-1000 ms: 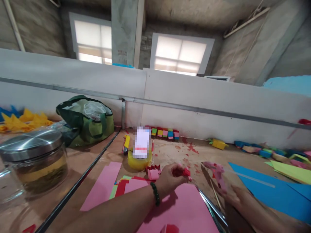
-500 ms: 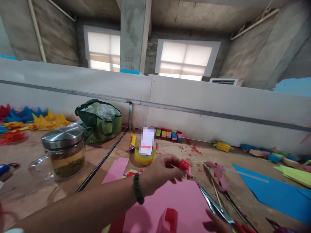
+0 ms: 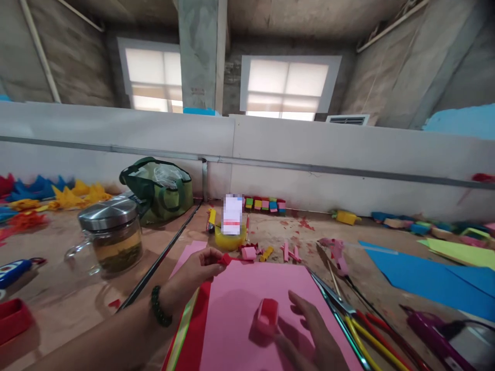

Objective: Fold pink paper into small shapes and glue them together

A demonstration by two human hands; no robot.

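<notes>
My left hand (image 3: 201, 269), with a dark green bead bracelet at the wrist, pinches a small red paper piece (image 3: 226, 259) at the far left corner of the pink paper sheet (image 3: 240, 299). Fingers spread, my right hand (image 3: 309, 330) hovers at the sheet's right side. Between the hands stands a small pink and red folded-paper box (image 3: 267, 316) on the sheet. The right thumb is close to the box; I cannot tell whether it touches. Beyond the sheet lie a pink paper roll (image 3: 248, 253), yellow scraps (image 3: 266, 253) and pink strips (image 3: 290, 252).
Scissors (image 3: 332, 293) and pliers-like yellow and red handles (image 3: 371, 335) lie at right, near a pink glue gun (image 3: 340, 257) and blue paper (image 3: 433, 278). A glass tea mug (image 3: 116, 242) and green bag (image 3: 166, 193) stand left. A phone (image 3: 232, 214) leans on a yellow tape roll (image 3: 230, 239).
My left hand has moved left with the red piece, leaving pink strips on the table. My right hand has come in over the pink sheet beside the folded box. The view has shifted slightly.
</notes>
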